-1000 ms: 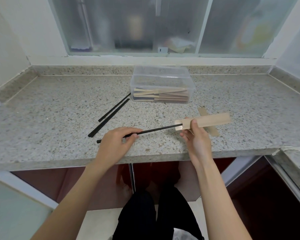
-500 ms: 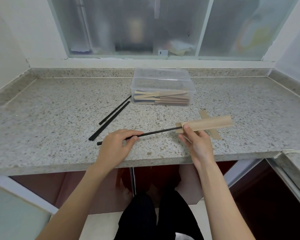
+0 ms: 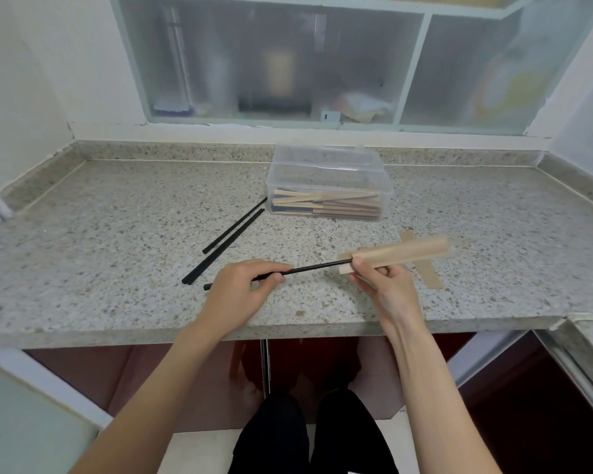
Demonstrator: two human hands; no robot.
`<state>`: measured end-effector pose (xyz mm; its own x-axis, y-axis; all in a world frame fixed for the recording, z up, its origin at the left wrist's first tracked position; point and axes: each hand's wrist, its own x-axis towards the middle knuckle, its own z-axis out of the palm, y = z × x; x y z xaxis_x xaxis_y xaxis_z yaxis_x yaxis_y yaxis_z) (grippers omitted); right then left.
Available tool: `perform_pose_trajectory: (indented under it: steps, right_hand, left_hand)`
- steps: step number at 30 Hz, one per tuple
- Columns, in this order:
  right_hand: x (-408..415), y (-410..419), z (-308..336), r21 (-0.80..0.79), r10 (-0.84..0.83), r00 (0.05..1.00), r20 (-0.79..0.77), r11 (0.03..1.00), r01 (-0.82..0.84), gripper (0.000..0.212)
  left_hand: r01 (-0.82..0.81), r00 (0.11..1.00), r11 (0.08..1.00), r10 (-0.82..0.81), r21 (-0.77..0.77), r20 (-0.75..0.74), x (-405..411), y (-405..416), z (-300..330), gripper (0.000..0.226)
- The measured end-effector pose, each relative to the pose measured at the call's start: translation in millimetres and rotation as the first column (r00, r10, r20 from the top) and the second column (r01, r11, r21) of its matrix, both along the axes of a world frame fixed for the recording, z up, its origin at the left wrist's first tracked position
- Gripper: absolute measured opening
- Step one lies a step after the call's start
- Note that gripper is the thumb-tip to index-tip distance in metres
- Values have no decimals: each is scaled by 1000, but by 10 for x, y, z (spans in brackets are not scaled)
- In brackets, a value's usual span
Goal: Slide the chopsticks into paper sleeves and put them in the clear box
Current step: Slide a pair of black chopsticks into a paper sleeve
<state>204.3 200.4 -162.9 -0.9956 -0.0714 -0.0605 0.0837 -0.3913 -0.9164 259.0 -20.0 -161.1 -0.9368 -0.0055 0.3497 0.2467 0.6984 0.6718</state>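
Chopsticks (image 3: 308,267) pinched in your left hand (image 3: 240,292) enter the paper sleeve (image 3: 401,253) your right hand (image 3: 380,282) grips near the tabletop (image 3: 117,268) front edge, with bare stone leftward and the clear box (image 3: 329,181) of sleeved pairs behind.

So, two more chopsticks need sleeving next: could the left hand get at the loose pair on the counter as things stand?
Probably yes, once freed: the loose pair lies just beyond the left hand with bare counter between, but that hand now grips a chopstick.
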Motion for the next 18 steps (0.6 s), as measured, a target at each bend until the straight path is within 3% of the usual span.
perform_pose_trajectory:
  steps: [4, 11, 18]
  right_hand:
    - [88, -215, -22, 44, 79, 996, 28, 996, -81, 18]
    - [98, -165, -7, 32, 38, 998, 46, 999, -39, 15]
    - [163, -224, -60, -103, 19, 990, 142, 995, -4, 17]
  left_hand:
    - [-23, 999, 999, 22, -36, -25, -84, 135, 26, 22]
    - [-2, 999, 999, 3, 54, -35, -118, 183, -36, 10]
    - [63, 983, 997, -57, 33, -172, -103, 359, -91, 14]
